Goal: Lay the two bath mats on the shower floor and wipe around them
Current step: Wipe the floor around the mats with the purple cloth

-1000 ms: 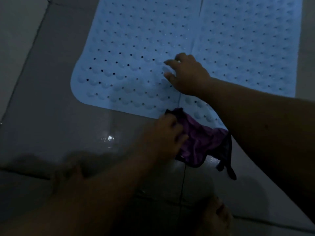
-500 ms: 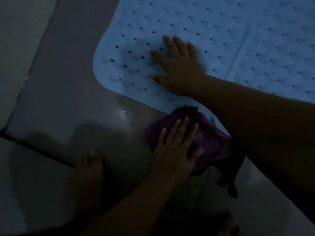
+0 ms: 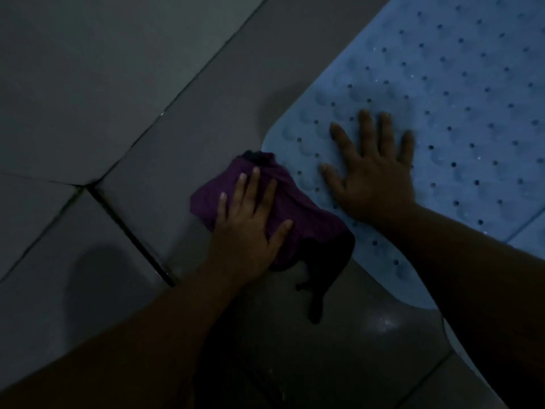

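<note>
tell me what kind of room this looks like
Most likely a bathroom or shower floor. Large grey floor tiles with dark grout lines, a blue perforated bath mat lying flat on them, and a purple cloth pressed to the tile beside the mat's corner all point that way.

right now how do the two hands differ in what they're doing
The left hand presses on the purple cloth over the grey tile floor; the right hand rests bare on the blue bath mat. The left sits off the mat's corner, the right inside it. Both lie flat, fingers spread.
</note>
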